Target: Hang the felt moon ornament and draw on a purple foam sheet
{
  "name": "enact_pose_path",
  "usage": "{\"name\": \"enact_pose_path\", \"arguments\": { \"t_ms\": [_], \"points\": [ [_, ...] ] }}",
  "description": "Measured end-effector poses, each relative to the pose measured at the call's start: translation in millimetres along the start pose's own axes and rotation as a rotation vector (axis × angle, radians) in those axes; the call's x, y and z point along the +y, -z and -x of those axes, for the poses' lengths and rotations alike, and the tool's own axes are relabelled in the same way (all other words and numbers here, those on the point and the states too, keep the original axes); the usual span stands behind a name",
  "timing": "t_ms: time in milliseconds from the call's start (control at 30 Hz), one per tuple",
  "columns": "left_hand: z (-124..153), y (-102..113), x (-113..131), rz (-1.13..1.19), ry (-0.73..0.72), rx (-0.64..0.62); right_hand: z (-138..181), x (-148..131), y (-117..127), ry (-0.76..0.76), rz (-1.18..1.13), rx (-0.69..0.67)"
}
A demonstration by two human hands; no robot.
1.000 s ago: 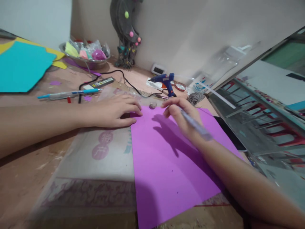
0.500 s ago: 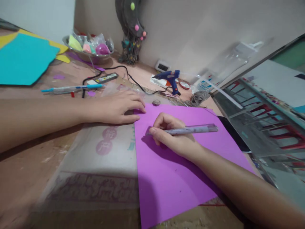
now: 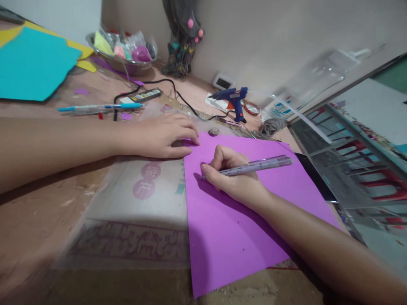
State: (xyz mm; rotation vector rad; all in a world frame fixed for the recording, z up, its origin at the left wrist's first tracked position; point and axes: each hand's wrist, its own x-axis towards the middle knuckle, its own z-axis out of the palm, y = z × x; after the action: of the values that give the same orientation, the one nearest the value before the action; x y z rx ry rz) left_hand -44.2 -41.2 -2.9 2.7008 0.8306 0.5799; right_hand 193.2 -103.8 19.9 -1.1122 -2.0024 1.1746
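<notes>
A purple sheet (image 3: 222, 245) lies flat, partly over a printed translucent plastic bag (image 3: 121, 212). My right hand (image 3: 233, 171) rests on the sheet, its fingers closed around a pen (image 3: 270, 163). The pen's tip points left, close to the sheet's left side; whether it touches is hard to see. Two small dark marks show on the sheet below that hand. With fingers spread and palm down, my left hand (image 3: 165, 135) lies at the sheet's upper left corner, its fingertips on the edge, holding nothing.
Behind the hands are a blue glue gun (image 3: 233, 99), a coil of grey cord (image 3: 270, 127), a blue pen (image 3: 101, 109) and a metal bowl (image 3: 127, 65) of coloured packets. Turquoise sheets (image 3: 34, 67) lie at left. A dark flat device (image 3: 314, 178) sits beside the purple sheet.
The view has shifted slightly, so most things appear a little higher and further right. My right hand's pen tip sits slightly lower relative to my left hand. The left hand stays on the sheet's corner.
</notes>
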Motion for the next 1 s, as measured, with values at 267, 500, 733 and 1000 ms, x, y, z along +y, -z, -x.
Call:
{"name": "enact_pose_path", "arguments": {
  "t_ms": [267, 500, 733, 1000],
  "points": [
    [-0.6, 1.2, 0.4, -0.011, -0.005, -0.009, 1.3, -1.7, -0.8, -0.044, -0.083, -0.036],
    [-0.1, 0.4, 0.7, -0.026, -0.019, 0.005, -0.5, -0.4, 0.7, 0.011, 0.047, 0.025],
    [0.3, -1.2, -1.0, -0.03, -0.019, 0.011, 1.4, 1.1, 0.5, -0.02, -0.015, -0.003],
    [0.5, -0.5, -0.3, -0.058, -0.032, 0.012, -0.7, 1.0, 1.6, 0.051, 0.131, 0.125]
  ]
}}
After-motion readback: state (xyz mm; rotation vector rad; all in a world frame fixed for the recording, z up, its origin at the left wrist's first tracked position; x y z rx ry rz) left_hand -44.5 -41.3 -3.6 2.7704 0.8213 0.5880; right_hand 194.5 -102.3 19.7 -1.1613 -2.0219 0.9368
